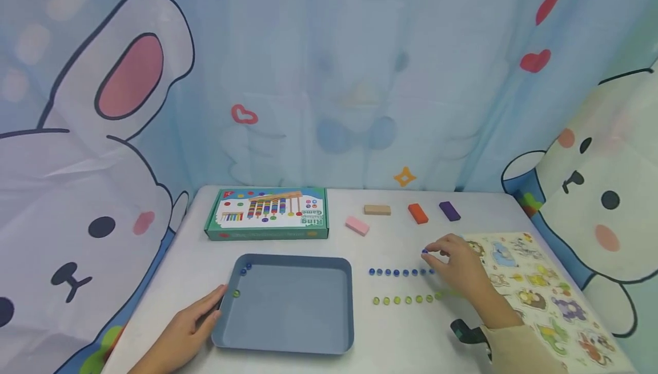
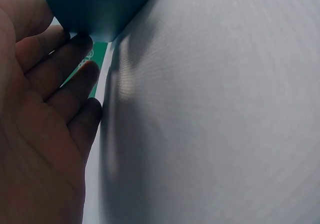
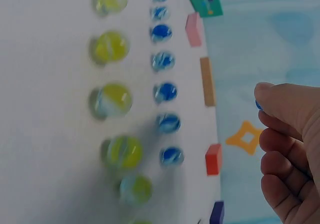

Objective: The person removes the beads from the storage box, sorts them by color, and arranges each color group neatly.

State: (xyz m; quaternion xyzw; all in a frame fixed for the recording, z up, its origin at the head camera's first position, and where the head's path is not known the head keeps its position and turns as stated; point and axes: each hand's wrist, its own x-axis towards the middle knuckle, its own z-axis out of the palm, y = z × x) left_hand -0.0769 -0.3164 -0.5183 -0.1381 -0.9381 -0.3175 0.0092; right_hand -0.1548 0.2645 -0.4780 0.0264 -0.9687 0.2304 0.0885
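Thumb and forefinger of my right hand (image 1: pixel 460 271) pinch a blue marble (image 1: pixel 425 252), raised just over the right end of a row of blue marbles (image 1: pixel 396 273). Mostly hidden by the thumb, it shows as a blue sliver in the right wrist view. Nearer to me runs a row of yellow-green marbles (image 1: pixel 408 300). My left hand (image 1: pixel 189 328) rests beside the blue-grey tray (image 1: pixel 293 311), its extended fingers at the left wall. Inside the tray's left part lie two blue marbles (image 1: pixel 244 272) and one yellow-green marble (image 1: pixel 236 293).
Behind the tray lies a green game box (image 1: pixel 267 231). Pink (image 1: pixel 357 225), tan (image 1: pixel 377 210), orange (image 1: pixel 418 213) and purple (image 1: pixel 449 211) blocks lie toward the back. An animal sticker sheet (image 1: pixel 557 288) covers the right side. A printed curtain (image 1: pixel 349 77) hangs behind the table.
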